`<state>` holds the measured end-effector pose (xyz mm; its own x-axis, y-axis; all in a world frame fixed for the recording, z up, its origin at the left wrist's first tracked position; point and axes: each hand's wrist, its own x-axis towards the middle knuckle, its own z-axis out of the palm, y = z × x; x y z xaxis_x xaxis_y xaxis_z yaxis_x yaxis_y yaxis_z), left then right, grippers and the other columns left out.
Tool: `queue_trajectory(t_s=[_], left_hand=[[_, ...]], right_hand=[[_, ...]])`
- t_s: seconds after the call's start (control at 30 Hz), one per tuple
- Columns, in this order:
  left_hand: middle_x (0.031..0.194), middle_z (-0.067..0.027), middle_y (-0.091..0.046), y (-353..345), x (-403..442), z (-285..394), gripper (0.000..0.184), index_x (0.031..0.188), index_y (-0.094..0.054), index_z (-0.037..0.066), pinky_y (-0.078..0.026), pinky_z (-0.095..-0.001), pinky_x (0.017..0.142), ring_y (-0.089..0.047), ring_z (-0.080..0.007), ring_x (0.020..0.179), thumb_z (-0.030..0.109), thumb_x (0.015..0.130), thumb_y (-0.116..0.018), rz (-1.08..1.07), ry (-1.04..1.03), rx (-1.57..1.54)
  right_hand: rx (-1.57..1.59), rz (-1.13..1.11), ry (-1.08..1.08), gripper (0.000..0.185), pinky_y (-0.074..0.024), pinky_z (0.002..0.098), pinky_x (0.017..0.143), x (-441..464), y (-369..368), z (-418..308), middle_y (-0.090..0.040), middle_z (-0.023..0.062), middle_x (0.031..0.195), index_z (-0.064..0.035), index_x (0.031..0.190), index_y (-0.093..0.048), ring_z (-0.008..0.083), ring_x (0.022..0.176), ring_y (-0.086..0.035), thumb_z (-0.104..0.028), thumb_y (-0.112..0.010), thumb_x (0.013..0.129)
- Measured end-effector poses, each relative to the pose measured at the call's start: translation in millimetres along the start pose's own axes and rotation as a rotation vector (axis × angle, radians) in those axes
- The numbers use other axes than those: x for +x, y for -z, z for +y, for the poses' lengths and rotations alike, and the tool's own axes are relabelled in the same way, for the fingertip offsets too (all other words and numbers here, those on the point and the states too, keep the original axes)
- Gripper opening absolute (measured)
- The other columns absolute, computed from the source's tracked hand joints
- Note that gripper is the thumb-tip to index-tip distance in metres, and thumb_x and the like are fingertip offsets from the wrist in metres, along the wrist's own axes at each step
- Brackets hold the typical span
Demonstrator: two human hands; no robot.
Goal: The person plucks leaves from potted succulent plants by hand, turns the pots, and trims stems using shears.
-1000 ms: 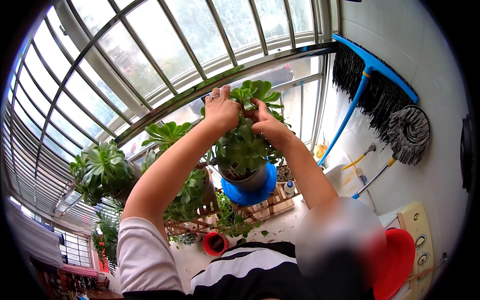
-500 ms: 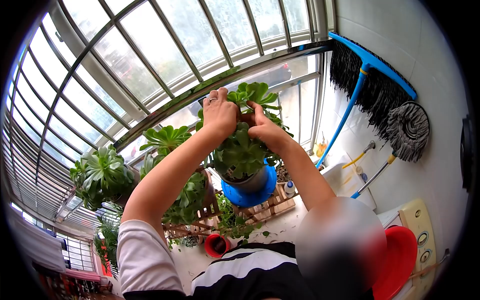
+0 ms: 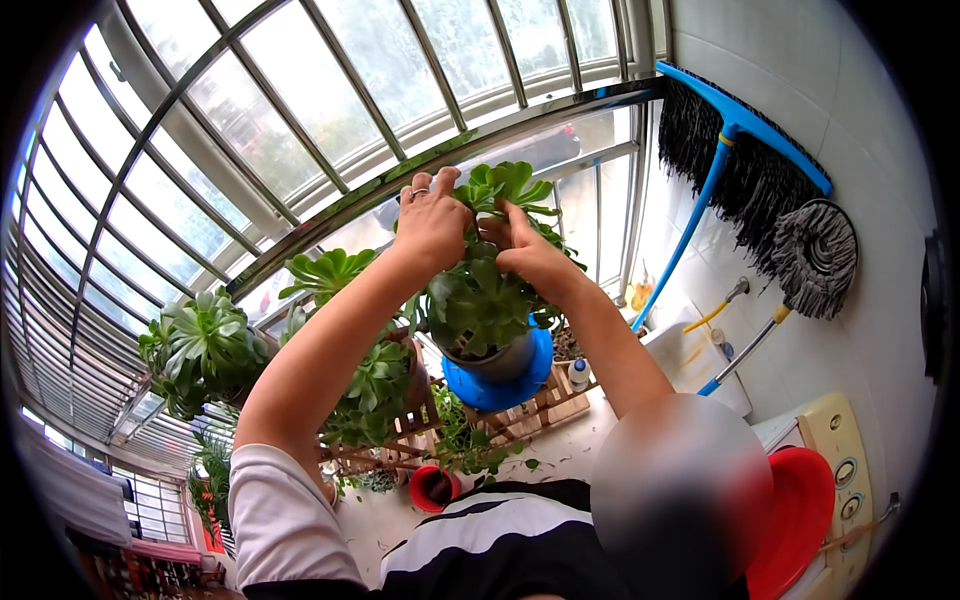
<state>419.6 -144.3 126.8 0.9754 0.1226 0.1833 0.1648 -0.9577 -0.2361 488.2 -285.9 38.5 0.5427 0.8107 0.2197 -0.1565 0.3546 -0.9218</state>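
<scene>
A large green succulent (image 3: 487, 310) with several leafy rosettes grows in a dark pot (image 3: 500, 362) inside a blue basin or stand (image 3: 497, 392). My left hand (image 3: 435, 222), with a ring on one finger, lies against the upper left of the plant; its fingers are raised and apart, while its thumb is out of sight. On the other side, my right hand (image 3: 527, 252) has its fingers bent in among the stems just below the top rosette (image 3: 508, 185). Leaves and fingers hide the exact spot it grips.
More succulents (image 3: 205, 345) stand to the left on a wooden rack (image 3: 405, 445). Metal window bars (image 3: 350, 185) rise close behind the plants. At right hang a blue broom (image 3: 740, 120) and a grey mop (image 3: 815, 260). A red pot (image 3: 435, 488) sits low, near a red basin (image 3: 795, 520).
My left hand has shifted slightly left, and its fingers have lifted and spread. The right hand stays among the stems with little movement.
</scene>
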Motion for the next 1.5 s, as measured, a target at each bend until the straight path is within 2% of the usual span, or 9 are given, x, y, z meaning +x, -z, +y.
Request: queue_trajectory(t_s=[0.23, 0.43, 0.53, 0.63, 0.8, 0.97, 1.2, 1.33, 1.5], left_hand=[[0.152, -0.0098, -0.034, 7.1, -8.8, 0.7, 0.014, 0.077, -0.075, 0.016, -0.031, -0.0537, 0.109, -0.035, -0.0387, 0.134, 0.008, 0.068, -0.068, -0.075, -0.071, 0.003], [0.152, -0.0122, -0.033, 28.7, -21.1, -2.5, 0.011, 0.084, -0.074, 0.018, -0.032, -0.0579, 0.107, -0.032, -0.0430, 0.138, 0.014, 0.073, -0.073, 0.153, -0.030, -0.141], [0.131, -0.0102, -0.057, 51.1, -36.8, -18.7, 0.006, 0.084, -0.073, 0.015, -0.042, -0.0473, 0.099, -0.052, -0.0348, 0.121, 0.017, 0.079, -0.070, 0.277, -0.147, -0.260], [0.082, -0.0063, -0.068, 87.3, -84.4, -23.0, 0.006, 0.086, -0.072, 0.013, -0.052, -0.0386, 0.068, -0.067, -0.0284, 0.076, 0.016, 0.084, -0.067, 0.157, -0.087, -0.373], [0.073, -0.0060, -0.069, 121.3, -194.4, -42.9, 0.005, 0.078, -0.071, 0.012, -0.052, -0.0345, 0.061, -0.068, -0.0245, 0.068, 0.011, 0.075, -0.075, 0.041, -0.063, -0.327], [0.066, -0.0030, -0.067, 124.8, -270.4, -67.5, 0.008, 0.076, -0.072, 0.014, -0.052, -0.0327, 0.058, -0.067, -0.0248, 0.060, 0.010, 0.070, -0.075, -0.352, 0.118, -0.285], [0.089, -0.0043, -0.071, 116.1, -303.0, -66.4, 0.025, 0.089, -0.077, 0.014, -0.053, -0.0352, 0.071, -0.068, -0.0246, 0.083, 0.017, 0.064, -0.082, -0.662, 0.238, -0.205], [0.093, -0.0055, -0.070, 121.1, -267.5, -51.6, 0.036, 0.098, -0.073, 0.011, -0.053, -0.0388, 0.071, -0.068, -0.0286, 0.085, 0.012, 0.063, -0.082, -0.362, 0.169, -0.227], [0.125, -0.0104, -0.059, 109.7, -185.1, -8.0, 0.051, 0.115, -0.067, 0.012, -0.051, -0.0441, 0.090, -0.058, -0.0331, 0.115, 0.016, 0.066, -0.082, -0.008, -0.322, -0.138]], right_hand=[[0.015, -0.029, 0.009, 0.090, -0.0442, 0.0296, 0.100, 2.2, 3.1, 2.7, -0.044, 0.0180, 0.148, -0.0027, 0.156, -0.008, 0.0241, 0.138, -0.043, 0.009, -0.045, 0.075], [0.098, -0.046, 0.062, 0.084, -0.0423, 0.0333, 0.107, -1.2, 1.6, 0.3, -0.042, 0.0189, 0.149, -0.0007, 0.155, -0.011, 0.0258, 0.138, -0.042, 0.009, -0.043, 0.077], [0.084, -0.053, 0.063, 0.083, -0.0407, 0.0341, 0.108, -3.9, 1.7, -2.3, -0.040, 0.0205, 0.150, 0.0000, 0.154, -0.013, 0.0280, 0.139, -0.041, 0.009, -0.043, 0.078], [-0.033, -0.042, 0.074, 0.079, -0.0351, 0.0380, 0.114, -13.1, 0.5, -7.1, -0.038, 0.0223, 0.151, 0.0012, 0.153, -0.016, 0.0302, 0.141, -0.039, 0.007, -0.043, 0.079], [-0.480, -0.028, 0.179, 0.065, -0.0319, 0.0398, 0.116, -38.8, 2.7, -2.7, -0.041, 0.0209, 0.149, 0.0008, 0.152, -0.025, 0.0300, 0.139, -0.041, 0.001, -0.045, 0.089], [-0.647, 0.016, 0.288, 0.036, -0.0394, 0.0391, 0.107, -58.4, -6.8, -2.4, -0.055, 0.0178, 0.133, -0.0040, 0.132, -0.058, 0.0327, 0.126, -0.052, -0.022, -0.053, 0.100], [-0.750, 0.173, 0.454, 0.034, -0.0447, 0.0438, 0.099, -69.9, -29.2, 15.0, -0.057, 0.0218, 0.125, -0.0031, 0.126, -0.061, 0.0394, 0.115, -0.054, -0.023, -0.056, 0.099], [-0.782, 0.232, 0.477, 0.037, -0.0453, 0.0445, 0.098, -73.0, -43.3, 20.9, -0.056, 0.0242, 0.126, -0.0022, 0.130, -0.058, 0.0400, 0.115, -0.054, -0.024, -0.056, 0.099], [-0.841, 0.248, 0.574, 0.039, -0.0460, 0.0465, 0.097, -72.4, -51.5, 24.8, -0.059, 0.0236, 0.120, -0.0015, 0.131, -0.054, 0.0403, 0.110, -0.057, -0.018, -0.057, 0.097]])
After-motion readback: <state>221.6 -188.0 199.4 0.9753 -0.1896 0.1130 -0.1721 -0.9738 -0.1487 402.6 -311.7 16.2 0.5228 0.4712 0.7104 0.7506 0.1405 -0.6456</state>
